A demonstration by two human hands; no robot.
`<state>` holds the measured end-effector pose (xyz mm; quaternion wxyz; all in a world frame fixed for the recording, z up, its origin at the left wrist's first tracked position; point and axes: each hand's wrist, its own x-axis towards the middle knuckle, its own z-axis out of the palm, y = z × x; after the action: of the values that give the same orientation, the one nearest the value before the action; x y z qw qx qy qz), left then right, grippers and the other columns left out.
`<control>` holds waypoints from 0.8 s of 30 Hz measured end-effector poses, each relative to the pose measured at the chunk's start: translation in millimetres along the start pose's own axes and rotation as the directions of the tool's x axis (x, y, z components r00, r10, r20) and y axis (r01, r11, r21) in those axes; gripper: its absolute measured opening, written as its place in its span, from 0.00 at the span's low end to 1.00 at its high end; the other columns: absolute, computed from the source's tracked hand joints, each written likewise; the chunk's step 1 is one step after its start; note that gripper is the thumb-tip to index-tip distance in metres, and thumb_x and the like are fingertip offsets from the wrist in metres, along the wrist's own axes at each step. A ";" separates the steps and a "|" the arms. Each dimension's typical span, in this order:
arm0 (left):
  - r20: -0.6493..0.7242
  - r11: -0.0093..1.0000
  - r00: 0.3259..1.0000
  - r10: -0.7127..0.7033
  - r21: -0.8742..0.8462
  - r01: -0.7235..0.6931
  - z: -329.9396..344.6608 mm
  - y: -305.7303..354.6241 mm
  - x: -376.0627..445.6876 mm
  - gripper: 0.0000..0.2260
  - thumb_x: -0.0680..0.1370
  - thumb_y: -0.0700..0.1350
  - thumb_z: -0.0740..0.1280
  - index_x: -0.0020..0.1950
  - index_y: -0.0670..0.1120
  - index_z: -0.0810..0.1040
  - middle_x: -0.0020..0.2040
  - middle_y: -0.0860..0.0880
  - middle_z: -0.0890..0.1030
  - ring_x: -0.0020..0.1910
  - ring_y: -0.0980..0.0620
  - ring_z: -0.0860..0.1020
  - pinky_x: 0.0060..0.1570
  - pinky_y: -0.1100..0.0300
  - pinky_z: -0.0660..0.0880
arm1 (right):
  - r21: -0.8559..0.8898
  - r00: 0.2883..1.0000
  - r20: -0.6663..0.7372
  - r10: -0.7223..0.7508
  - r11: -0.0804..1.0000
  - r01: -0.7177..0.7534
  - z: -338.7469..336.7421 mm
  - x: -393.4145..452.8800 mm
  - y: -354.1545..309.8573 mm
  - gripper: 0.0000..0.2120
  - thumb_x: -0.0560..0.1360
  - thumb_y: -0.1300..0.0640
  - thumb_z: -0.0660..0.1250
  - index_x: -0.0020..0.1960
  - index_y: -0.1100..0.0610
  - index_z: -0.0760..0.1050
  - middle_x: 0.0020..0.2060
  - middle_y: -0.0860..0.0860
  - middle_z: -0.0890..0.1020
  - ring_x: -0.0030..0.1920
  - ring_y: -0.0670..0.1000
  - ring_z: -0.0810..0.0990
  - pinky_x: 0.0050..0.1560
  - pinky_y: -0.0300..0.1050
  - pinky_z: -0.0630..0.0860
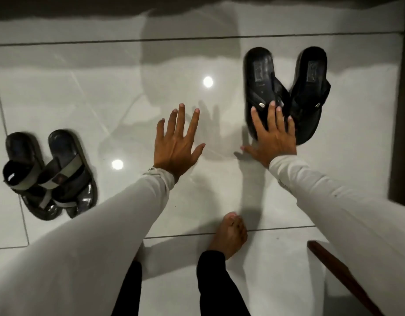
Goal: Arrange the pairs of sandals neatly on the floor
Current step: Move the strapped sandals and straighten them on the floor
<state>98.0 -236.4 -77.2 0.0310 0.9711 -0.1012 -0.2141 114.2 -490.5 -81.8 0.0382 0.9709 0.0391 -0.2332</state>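
The right hand [271, 135] is laid flat, fingers spread, on the toe end of the black sandals [285, 92] at the upper right of the frame; these lie in a V, toes overlapping, so the hand is judged placed to square them. The left hand [177, 144] is held open and empty over the floor [105, 87] at centre. The strapped sandals [48, 174] lie crossed at the left edge. A bare foot [231, 236] and a wooden stick [338, 272] are seen below.

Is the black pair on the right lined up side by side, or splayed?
Splayed. The black pair forms a V: heels apart, toes meeting under the right hand, which lies flat and open on the left sandal.
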 end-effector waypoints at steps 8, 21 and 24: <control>-0.031 0.984 0.984 -0.176 -0.011 0.176 7.0 -114.6 -123.1 0.36 0.80 0.64 0.56 0.83 0.49 0.51 0.82 0.37 0.54 0.79 0.37 0.62 0.72 0.37 0.64 | 0.003 0.980 0.128 -0.153 0.988 0.154 -6.0 -63.0 -160.9 0.50 0.71 0.30 0.64 0.81 0.47 0.42 0.81 0.61 0.46 0.80 0.62 0.48 0.77 0.66 0.49; 0.232 0.885 0.858 -0.459 0.041 0.463 75.2 -318.4 -192.6 0.54 0.66 0.73 0.69 0.82 0.60 0.42 0.83 0.39 0.42 0.82 0.35 0.45 0.68 0.23 0.58 | 0.024 0.938 0.080 -0.338 0.941 0.338 59.1 -23.3 -377.9 0.47 0.72 0.29 0.59 0.81 0.48 0.44 0.81 0.62 0.45 0.80 0.65 0.45 0.74 0.75 0.46; 0.295 0.881 0.848 -0.440 -0.045 0.472 84.9 -330.3 -183.1 0.56 0.63 0.72 0.73 0.81 0.63 0.41 0.82 0.40 0.40 0.81 0.35 0.43 0.67 0.22 0.58 | 0.004 0.944 0.037 -0.327 0.945 0.327 63.2 1.6 -388.4 0.45 0.73 0.29 0.57 0.81 0.48 0.45 0.80 0.62 0.46 0.79 0.67 0.46 0.72 0.78 0.49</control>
<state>-39.9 123.5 -113.4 0.0208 0.9243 0.1416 -0.3539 50.8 -110.2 -160.4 0.0006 0.9464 0.1993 -0.2542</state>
